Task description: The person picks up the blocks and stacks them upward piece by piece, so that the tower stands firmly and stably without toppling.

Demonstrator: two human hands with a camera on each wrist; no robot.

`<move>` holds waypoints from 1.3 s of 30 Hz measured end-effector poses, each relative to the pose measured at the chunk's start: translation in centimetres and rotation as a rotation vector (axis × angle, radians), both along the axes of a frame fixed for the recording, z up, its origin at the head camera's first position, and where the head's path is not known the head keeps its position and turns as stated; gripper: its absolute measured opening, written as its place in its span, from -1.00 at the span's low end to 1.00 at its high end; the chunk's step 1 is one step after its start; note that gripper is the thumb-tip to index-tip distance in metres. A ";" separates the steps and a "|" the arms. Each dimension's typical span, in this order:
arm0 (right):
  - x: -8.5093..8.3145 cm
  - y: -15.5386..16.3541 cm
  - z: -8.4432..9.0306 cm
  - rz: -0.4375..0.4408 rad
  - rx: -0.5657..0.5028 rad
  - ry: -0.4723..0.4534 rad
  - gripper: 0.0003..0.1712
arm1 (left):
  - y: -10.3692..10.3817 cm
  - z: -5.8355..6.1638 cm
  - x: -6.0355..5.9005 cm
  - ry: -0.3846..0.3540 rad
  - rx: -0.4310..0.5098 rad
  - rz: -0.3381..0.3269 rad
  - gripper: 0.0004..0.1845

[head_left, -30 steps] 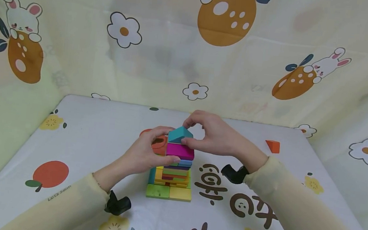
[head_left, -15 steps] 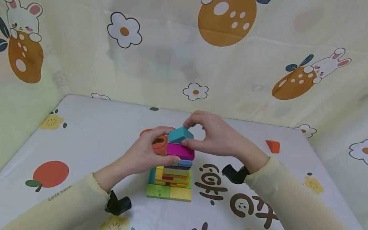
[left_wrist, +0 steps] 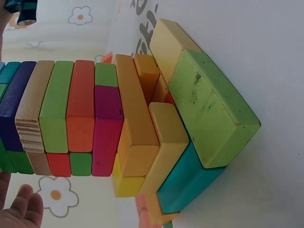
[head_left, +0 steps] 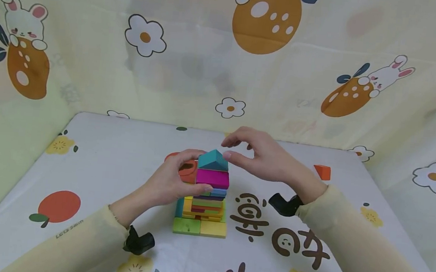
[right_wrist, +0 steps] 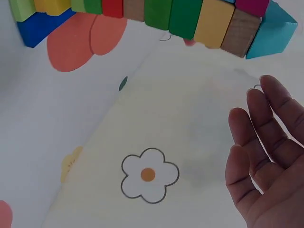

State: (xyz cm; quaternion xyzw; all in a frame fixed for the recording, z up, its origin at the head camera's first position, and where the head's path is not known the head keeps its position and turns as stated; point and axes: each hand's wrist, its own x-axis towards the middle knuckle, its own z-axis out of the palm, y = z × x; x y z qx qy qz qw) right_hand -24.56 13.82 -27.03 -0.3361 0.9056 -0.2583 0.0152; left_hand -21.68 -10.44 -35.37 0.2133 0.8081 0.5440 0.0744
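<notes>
A tower of coloured blocks (head_left: 203,204) stands mid-table on a green block (head_left: 186,225) and a yellow block (head_left: 213,228). A teal triangular block (head_left: 213,160) tops it, sitting on a magenta block (head_left: 212,178). My left hand (head_left: 199,171) grips the tower's upper part, thumb in front and fingers behind an orange block (head_left: 188,171). My right hand (head_left: 227,150) hovers just right of the teal triangle, fingers relaxed and holding nothing. The right wrist view shows the empty palm (right_wrist: 266,156) below the teal triangle (right_wrist: 270,31). In the left wrist view the tower (left_wrist: 109,123) lies sideways with its green base block (left_wrist: 213,114).
An orange triangular block (head_left: 322,172) lies alone at the table's back right. Printed cloth walls (head_left: 224,59) close the table on the far, left and right sides. Black wrist mounts (head_left: 138,242) sit on both sleeves.
My right hand has let go of the teal triangle and lifted slightly up and to the right. The triangle stays on the tower. The left hand has not moved.
</notes>
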 end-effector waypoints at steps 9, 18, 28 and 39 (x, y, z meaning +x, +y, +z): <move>-2.0 6.4 -1.5 -0.268 -0.032 -0.023 -0.57 | 0.0 -0.1 0.0 -0.024 -0.005 0.011 -0.25; -5.0 21.4 -8.9 -0.762 0.044 -0.222 -0.19 | 0.2 -0.2 0.0 -0.038 -0.019 0.015 -0.24; -4.9 25.6 -13.3 -0.954 0.118 -0.364 -0.12 | 0.0 -0.5 0.0 -0.019 0.028 0.003 -0.30; -6.0 24.3 -14.2 -0.973 0.101 -0.423 -0.21 | -0.1 -0.4 -0.1 -0.007 0.015 -0.001 -0.30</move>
